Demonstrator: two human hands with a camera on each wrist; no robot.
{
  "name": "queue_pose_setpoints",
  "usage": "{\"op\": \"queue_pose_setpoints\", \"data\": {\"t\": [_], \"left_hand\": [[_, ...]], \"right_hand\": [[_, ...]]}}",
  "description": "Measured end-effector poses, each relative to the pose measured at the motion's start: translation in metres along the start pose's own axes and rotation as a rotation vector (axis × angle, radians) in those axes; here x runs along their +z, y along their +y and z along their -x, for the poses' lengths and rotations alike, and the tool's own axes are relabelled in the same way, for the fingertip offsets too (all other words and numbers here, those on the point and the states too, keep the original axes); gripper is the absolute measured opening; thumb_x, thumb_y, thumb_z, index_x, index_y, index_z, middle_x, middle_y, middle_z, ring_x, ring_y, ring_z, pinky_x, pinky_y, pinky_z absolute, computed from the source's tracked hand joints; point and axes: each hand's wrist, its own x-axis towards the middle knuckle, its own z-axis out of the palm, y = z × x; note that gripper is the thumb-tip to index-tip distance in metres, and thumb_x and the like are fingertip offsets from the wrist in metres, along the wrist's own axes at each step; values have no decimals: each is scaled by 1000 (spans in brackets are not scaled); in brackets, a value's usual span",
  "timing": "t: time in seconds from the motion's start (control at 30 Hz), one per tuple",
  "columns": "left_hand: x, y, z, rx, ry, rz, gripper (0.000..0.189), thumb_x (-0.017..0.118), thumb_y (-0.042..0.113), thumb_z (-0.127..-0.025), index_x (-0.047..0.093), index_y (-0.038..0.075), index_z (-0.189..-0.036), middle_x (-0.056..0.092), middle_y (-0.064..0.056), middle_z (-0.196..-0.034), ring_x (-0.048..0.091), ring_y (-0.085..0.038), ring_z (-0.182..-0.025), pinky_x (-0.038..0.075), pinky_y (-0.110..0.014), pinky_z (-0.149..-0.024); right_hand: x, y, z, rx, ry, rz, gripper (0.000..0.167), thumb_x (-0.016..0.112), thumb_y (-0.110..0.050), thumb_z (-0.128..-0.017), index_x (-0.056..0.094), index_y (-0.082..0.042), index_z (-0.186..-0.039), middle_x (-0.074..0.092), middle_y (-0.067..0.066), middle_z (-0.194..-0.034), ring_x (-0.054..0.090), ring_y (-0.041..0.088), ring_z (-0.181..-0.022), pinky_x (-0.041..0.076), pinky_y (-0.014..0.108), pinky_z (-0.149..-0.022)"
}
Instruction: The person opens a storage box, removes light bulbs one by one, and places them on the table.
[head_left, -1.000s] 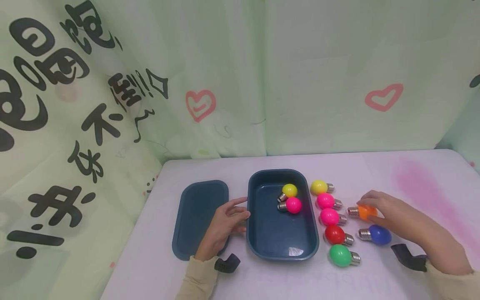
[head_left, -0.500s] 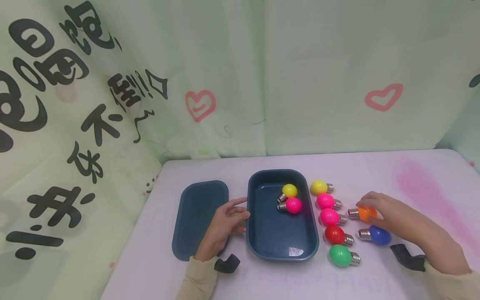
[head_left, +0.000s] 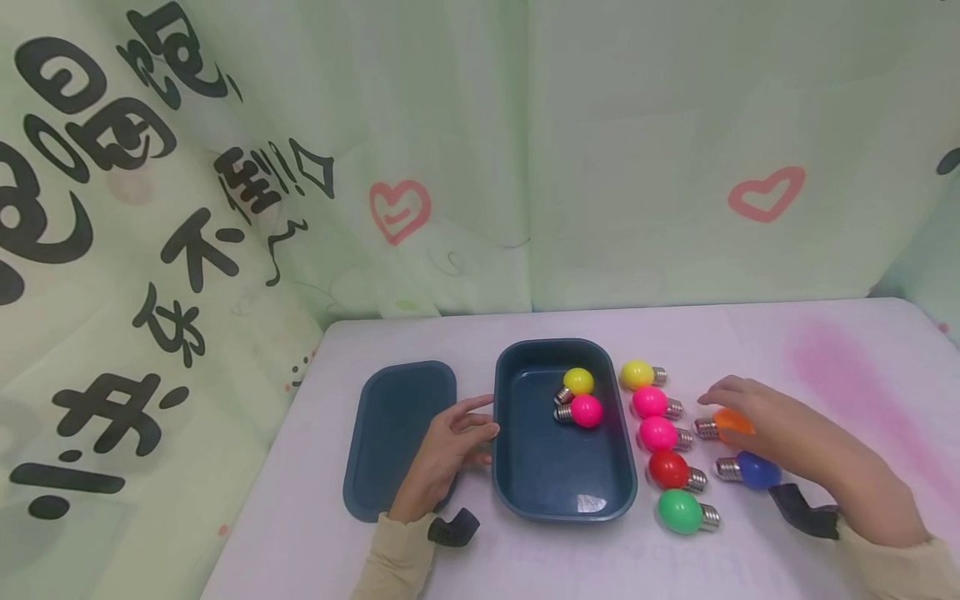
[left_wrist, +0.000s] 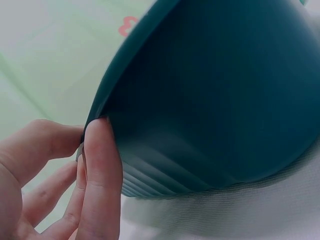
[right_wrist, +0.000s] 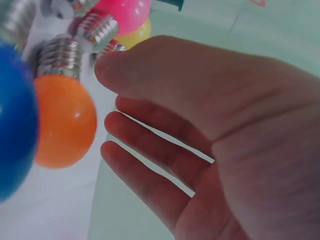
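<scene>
My left hand (head_left: pixel 448 442) touches the left edge of a dark blue plastic bin (head_left: pixel 630 492) with its fingertips; the left wrist view shows those fingers (left_wrist: pixel 102 165) against the outer wall under the rim. Inside the bin lie a yellow light bulb (head_left: pixel 579 381) and a pink light bulb (head_left: pixel 587 411). My right hand (head_left: pixel 780 425) hovers over an orange light bulb (head_left: pixel 731 421), partly covering it in the head view. In the right wrist view the fingers (right_wrist: pixel 150 145) are spread apart and clear of the orange bulb. A blue light bulb (head_left: pixel 759 470) lies just below it.
Right of the bin, a column of bulbs runs from a yellow one (head_left: pixel 637 374) through pink bulbs (head_left: pixel 649 402) and a red one (head_left: pixel 669 469) to a green one (head_left: pixel 681 511). A flat dark blue lid (head_left: pixel 382 433) lies on the white table (head_left: pixel 300 550) to the left.
My right hand's fingers have come off the orange bulb and extended slightly leftward; the bulb stays where it was. The left hand and bin have not moved.
</scene>
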Motion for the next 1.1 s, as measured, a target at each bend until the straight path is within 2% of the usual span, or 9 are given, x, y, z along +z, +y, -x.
{"op": "queue_pose_setpoints", "data": {"t": [0.17, 0.33, 0.47, 0.57, 0.87, 1.1], "left_hand": [[-1, -1, 0, 1, -1, 7, 50, 75, 18, -88, 60, 15, -136, 69, -12, -112, 67, -18, -90, 60, -30, -68], [0, 0, 0, 3, -1, 7, 51, 76, 19, -88, 60, 15, -136, 69, -12, -112, 67, -18, -90, 60, -30, -68], [0, 1, 1, 1, -2, 7, 51, 76, 19, -88, 60, 15, -136, 69, -11, -112, 67, -18, -90, 60, -30, -68], [0, 2, 1, 3, -5, 8, 51, 75, 19, -88, 59, 15, -136, 69, -11, -113, 67, -18, -90, 60, -30, -68], [0, 2, 1, 8, -9, 7, 51, 75, 18, -88, 59, 15, -137, 69, -11, -112, 67, -18, -90, 60, -30, -68], [0, 1, 1, 3, -3, 3, 51, 75, 18, -88, 59, 15, -136, 69, -11, -112, 67, -18, -90, 60, -30, -68]], "right_hand": [[-3, -12, -5, 0, -4, -20, 45, 83, -21, -79, 67, -6, -119, 62, 20, -121, 60, 41, -108, 57, 53, -83], [-4, -23, -10, -54, 5, -16, 47, 84, -19, -77, 66, -8, -119, 62, 17, -120, 61, 39, -108, 60, 47, -80], [-5, -33, -14, -86, 29, -6, 45, 83, -20, -79, 67, -8, -119, 63, 15, -119, 62, 37, -108, 59, 48, -83], [-6, -40, -18, -88, 35, 1, 51, 84, -23, -78, 66, -9, -123, 62, 15, -121, 61, 37, -111, 58, 49, -83], [-10, -61, -27, -116, 36, -27, 57, 87, -17, -75, 64, -6, -126, 61, 15, -120, 62, 34, -108, 60, 45, -80], [-9, -70, -33, -210, 97, -16, 47, 82, -7, -78, 66, -5, -122, 62, 13, -119, 61, 32, -110, 59, 45, -85]]}}
